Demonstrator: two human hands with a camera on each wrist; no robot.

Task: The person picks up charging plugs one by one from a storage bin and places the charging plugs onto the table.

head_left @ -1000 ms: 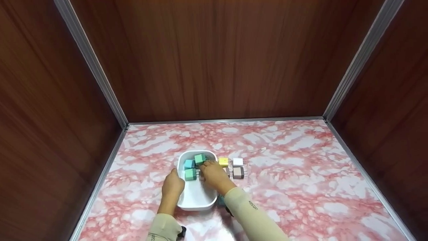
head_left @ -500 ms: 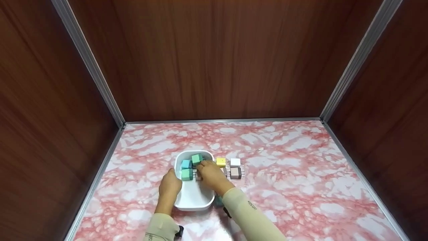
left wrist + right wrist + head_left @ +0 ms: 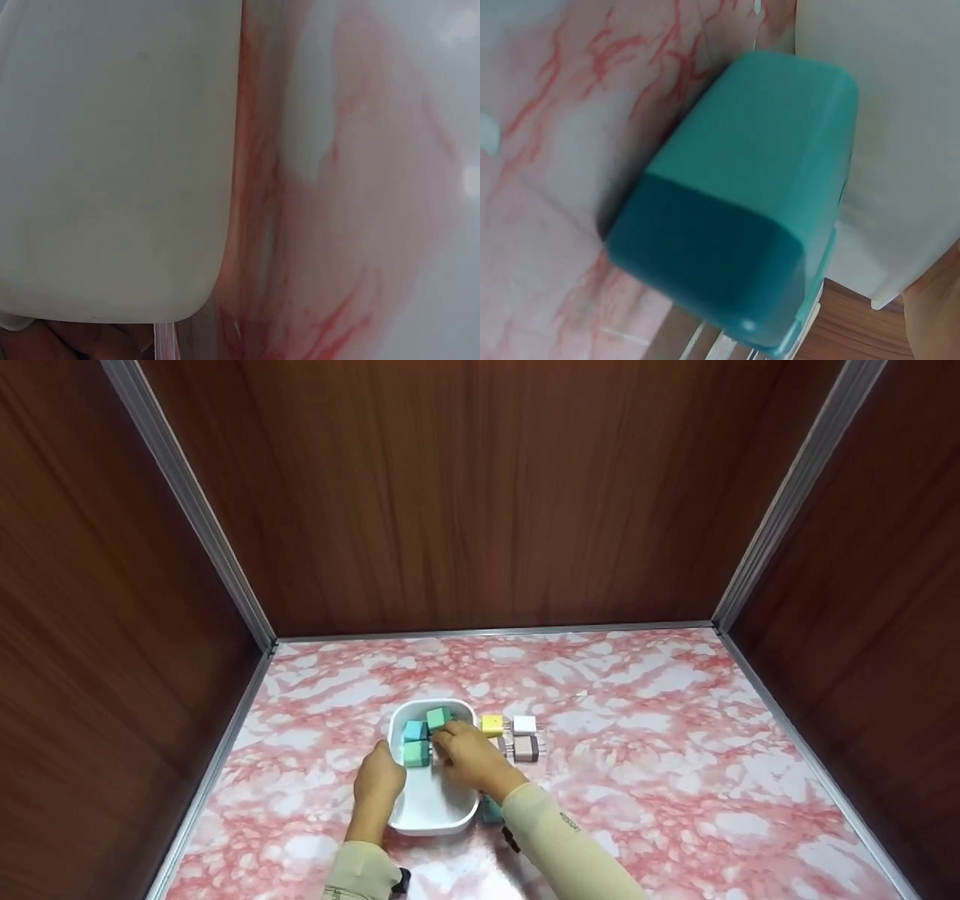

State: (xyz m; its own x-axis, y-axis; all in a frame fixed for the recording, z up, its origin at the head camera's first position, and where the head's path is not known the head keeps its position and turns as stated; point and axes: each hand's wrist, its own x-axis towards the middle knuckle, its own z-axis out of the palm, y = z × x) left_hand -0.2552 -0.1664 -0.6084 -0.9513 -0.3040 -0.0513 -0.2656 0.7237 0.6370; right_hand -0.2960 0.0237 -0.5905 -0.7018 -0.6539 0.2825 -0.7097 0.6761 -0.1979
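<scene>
My left hand (image 3: 379,776) is holding the left edge of the white container (image 3: 431,804), its fingers curling at the rim. The left wrist view is showing the container's pale outer wall close up, with some fingers just past its edge.

Inside the container, in its far half, a blue plug (image 3: 415,730) is lying nearest the left wall, and a light green plug (image 3: 415,754) is lying just nearer to me. A green plug (image 3: 438,718) is sitting to their right, by the container's far end and slightly turned.

My right hand (image 3: 469,754) is coming over the container's right rim, its fingers bending down inside, near the green plug. The tips are hidden, so I can't tell whether they are pinching anything or merely pressing together.

Outside, a teal plug (image 3: 492,811) is lying just beside the container's near right corner, partly under my right sleeve (image 3: 566,847). Farther up the container's right side, a yellow plug (image 3: 492,725) is lying close to the rim. A white plug (image 3: 524,724) and a beige-and-brown plug (image 3: 526,748) are lying farther right of the container, prongs pointing away from it.
</scene>
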